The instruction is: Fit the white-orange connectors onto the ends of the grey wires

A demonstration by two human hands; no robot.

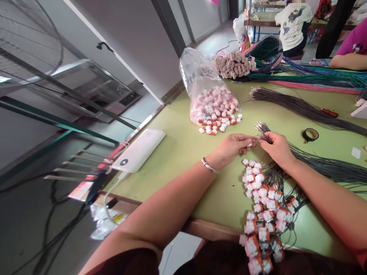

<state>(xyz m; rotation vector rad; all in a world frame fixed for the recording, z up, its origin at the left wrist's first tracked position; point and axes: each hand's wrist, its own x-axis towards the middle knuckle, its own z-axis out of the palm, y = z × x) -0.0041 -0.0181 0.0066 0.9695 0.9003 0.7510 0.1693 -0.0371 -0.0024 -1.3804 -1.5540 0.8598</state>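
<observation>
My left hand (233, 147) pinches a small white and orange connector (250, 144) at its fingertips. My right hand (276, 147) grips a thin dark wire (261, 139) and holds its bare tip against that connector. Both hands meet over the green table (177, 141). Just below them lies a bunch of wires fitted with several connectors (262, 202), running towards the table's near edge. A clear plastic bag (206, 89) spills several loose connectors (219, 124) onto the table beyond my left hand.
A white power bank (139, 149) lies at the table's left edge. Black tape roll (310, 134) and a red tool (329, 112) sit to the right. Dark wire bundles (301, 109), coloured wires (309, 78) and finished connectors (233, 65) lie farther back. Other people (294, 23) sit beyond.
</observation>
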